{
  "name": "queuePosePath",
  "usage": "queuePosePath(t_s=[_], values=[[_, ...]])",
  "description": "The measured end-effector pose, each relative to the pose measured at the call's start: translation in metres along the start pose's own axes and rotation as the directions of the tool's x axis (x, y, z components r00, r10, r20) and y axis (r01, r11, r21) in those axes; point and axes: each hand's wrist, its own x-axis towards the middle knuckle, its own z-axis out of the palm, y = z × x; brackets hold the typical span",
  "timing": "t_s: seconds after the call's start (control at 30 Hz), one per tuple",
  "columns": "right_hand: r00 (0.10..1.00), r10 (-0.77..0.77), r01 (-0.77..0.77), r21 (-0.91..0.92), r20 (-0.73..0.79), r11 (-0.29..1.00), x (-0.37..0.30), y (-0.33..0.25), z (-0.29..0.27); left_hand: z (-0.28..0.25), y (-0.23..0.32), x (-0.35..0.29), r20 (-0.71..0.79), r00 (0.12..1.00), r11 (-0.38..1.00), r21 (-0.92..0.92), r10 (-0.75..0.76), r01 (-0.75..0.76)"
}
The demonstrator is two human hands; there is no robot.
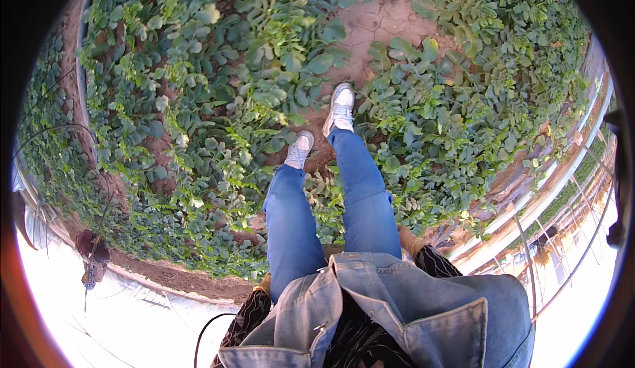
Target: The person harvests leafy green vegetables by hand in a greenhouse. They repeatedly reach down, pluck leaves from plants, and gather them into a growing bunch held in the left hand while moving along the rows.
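The left hand (264, 284) hangs left of the blue trousers (296, 226), the right hand (409, 241) right of them; I cannot tell either grip. Leafy plants (426, 120) flank the trousers, their long bands running forward.

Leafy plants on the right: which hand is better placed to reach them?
Likely the right hand: it is on the same side as those leafy plants; the left hand is beyond the legs.

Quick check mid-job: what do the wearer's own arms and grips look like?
The left sleeve and right sleeve are both black with thin, pale, irregular lines, worn with a faded blue denim garment. Only a small part of the left grip and right grip shows, too little to make out markings.
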Motion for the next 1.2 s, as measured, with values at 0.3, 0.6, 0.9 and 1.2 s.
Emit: queuePosePath(t_s=[0.3, 0.6, 0.9, 1.2], values=[[0.997, 0.056, -0.058, -0.034, -0.060, 0.998, 0.074, -0.090, -0.024, -0.033, 0.088, -0.013, -0.057, 0.998, 1.000, -0.014, -0.005, 0.004], [0.969, -0.103, 0.084, -0.092, -0.227, 0.992, 0.224, -0.231, -0.037, -0.071, 0.139, 0.022, -0.078, 0.997, 0.995, -0.101, -0.010, 0.002], [0.933, -0.155, 0.120, -0.125, -0.324, 0.985, 0.317, -0.281, -0.040, -0.089, 0.199, 0.093, -0.119, 0.991, 0.951, -0.296, 0.061, -0.094], [0.921, -0.193, 0.160, -0.123, -0.338, 0.979, 0.366, -0.275, -0.049, -0.103, 0.263, 0.176, -0.149, 0.978, 0.881, -0.431, 0.144, -0.196]])
